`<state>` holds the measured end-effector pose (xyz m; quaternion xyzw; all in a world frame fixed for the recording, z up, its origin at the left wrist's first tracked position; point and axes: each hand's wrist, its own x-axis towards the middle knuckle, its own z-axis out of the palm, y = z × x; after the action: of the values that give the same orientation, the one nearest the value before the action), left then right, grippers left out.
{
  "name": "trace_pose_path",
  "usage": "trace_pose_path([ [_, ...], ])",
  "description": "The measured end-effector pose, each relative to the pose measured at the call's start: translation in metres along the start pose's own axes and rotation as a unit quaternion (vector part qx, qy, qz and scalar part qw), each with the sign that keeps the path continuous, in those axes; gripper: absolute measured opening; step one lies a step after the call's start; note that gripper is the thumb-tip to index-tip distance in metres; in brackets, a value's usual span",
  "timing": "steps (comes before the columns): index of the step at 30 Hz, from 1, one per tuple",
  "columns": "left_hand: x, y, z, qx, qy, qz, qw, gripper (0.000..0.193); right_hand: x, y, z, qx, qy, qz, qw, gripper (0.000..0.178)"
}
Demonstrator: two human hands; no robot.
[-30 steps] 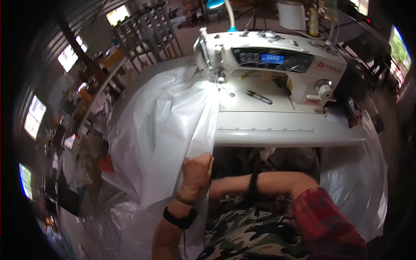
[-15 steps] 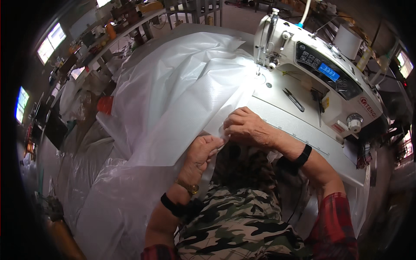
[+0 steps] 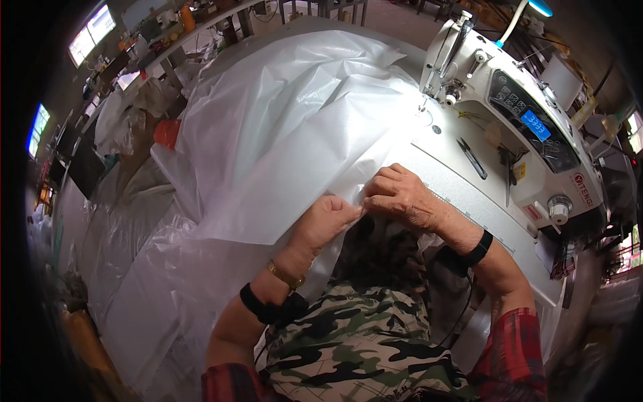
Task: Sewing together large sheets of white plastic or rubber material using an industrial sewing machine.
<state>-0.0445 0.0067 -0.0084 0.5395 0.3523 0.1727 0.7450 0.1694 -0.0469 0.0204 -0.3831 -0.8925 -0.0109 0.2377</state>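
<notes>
A large translucent white plastic sheet (image 3: pixel 268 134) lies in folds over the sewing table and hangs down in front on the left. My left hand (image 3: pixel 326 221) pinches the sheet's near edge between thumb and fingers. Right beside it, my right hand (image 3: pixel 402 195) has its fingers closed on the same edge, and the fingertips of both hands nearly meet. Farther off, the sheet's far right part reaches the needle area of a white sewing machine (image 3: pixel 509 107), which is lit brightly. I cannot tell whether it lies under the presser foot.
Small dark thread snips (image 3: pixel 473 159) lie on the machine bed, right of the needle. A thread cone (image 3: pixel 561 79) stands behind the machine. An orange-red object (image 3: pixel 167 133) shows beside the sheet at left. A cluttered bench (image 3: pixel 194 33) runs along the back left.
The view has shifted, so the machine appears farther right. Both hands still pinch the sheet's edge; my left hand has turned, its back now showing more.
</notes>
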Motion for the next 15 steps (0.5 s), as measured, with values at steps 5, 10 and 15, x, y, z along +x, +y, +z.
trace_pose_path([
  [5,-0.028,-0.002,0.02,0.454,0.19,0.404,0.771,0.039,0.001,0.001,0.002,0.008,-0.01,0.003,1.0,0.009],
  [10,-0.03,-0.005,0.03,0.533,0.228,0.395,0.713,0.047,0.002,0.0,0.003,-0.01,-0.024,0.017,1.0,0.013],
  [15,-0.031,-0.009,0.03,0.503,0.219,0.415,0.726,0.043,0.002,0.002,0.004,0.007,-0.017,0.029,0.999,0.015],
])
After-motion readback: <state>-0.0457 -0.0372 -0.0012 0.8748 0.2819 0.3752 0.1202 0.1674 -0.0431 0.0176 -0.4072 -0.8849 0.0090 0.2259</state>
